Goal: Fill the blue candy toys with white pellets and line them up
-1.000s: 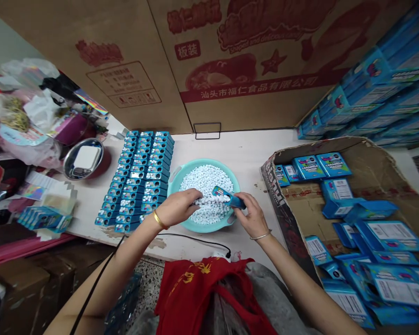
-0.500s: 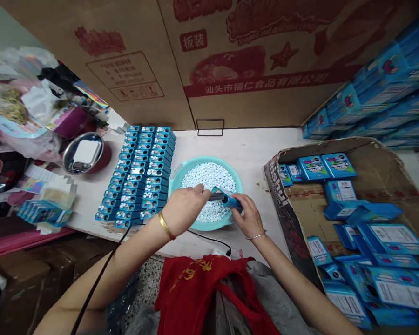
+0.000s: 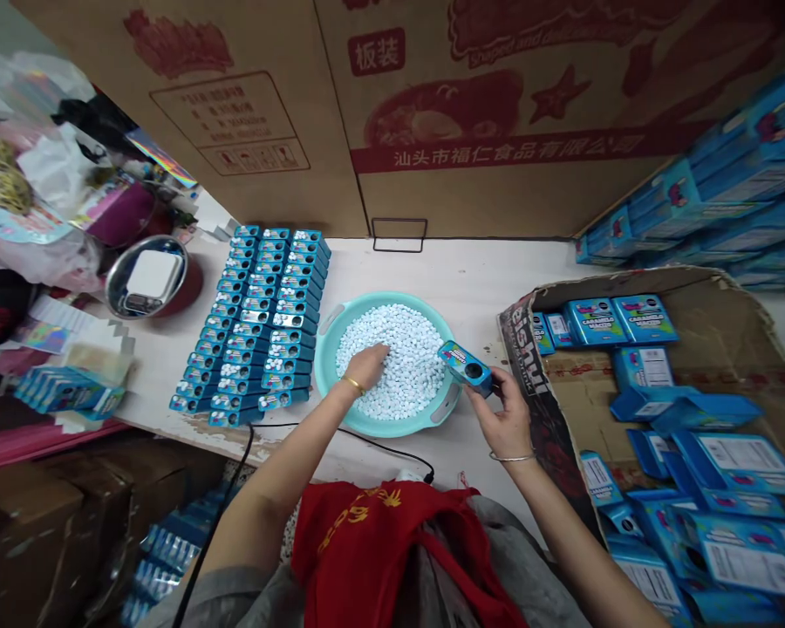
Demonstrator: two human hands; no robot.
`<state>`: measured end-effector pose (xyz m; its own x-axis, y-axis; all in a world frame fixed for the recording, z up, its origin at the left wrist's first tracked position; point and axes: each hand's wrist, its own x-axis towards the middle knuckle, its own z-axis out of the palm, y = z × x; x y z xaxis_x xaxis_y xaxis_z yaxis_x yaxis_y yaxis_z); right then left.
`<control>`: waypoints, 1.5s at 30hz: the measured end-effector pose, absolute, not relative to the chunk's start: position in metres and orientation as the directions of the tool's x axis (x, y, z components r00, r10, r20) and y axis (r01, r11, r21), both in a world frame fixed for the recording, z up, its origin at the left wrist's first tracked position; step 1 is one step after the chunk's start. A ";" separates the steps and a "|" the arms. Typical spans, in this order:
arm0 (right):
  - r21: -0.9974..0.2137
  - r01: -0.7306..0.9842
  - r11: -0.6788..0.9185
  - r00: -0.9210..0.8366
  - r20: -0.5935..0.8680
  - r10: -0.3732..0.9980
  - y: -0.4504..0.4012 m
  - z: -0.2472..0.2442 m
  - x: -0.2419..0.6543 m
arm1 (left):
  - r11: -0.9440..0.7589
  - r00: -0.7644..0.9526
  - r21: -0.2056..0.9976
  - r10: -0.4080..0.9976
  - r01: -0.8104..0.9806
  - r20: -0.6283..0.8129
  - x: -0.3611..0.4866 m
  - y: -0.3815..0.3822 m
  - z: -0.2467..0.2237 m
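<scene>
A round turquoise basin (image 3: 327,349) holds many small white candies (image 3: 402,336). My left hand (image 3: 368,366) reaches into the candies left of the middle, its fingers pressed together; whatever they hold is hidden. Over the basin's right rim, my right hand (image 3: 505,414) grips a small blue box (image 3: 464,365), tilted, with a dark round opening on its upper face. Three rows of similar blue boxes (image 3: 256,328) stand to the left of the basin.
A cardboard carton (image 3: 579,384) with blue packages stands at the right. Large brown cartons (image 3: 249,201) form a wall behind. A metal bowl (image 3: 187,288) and plastic bags lie left. A black cable (image 3: 385,447) crosses the table's front.
My left hand has moved away from the blue box, down into the candies. My right hand has shifted right with the box. The dark tube at the box is no longer visible.
</scene>
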<state>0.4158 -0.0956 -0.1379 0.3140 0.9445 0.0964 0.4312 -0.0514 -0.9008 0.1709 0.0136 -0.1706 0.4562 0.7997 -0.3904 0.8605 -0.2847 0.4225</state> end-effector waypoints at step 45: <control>-0.844 0.534 0.047 0.226 0.196 0.954 -0.087 -0.130 0.411 | -0.255 0.435 0.401 0.772 0.880 -0.463 0.142 -0.006 -0.159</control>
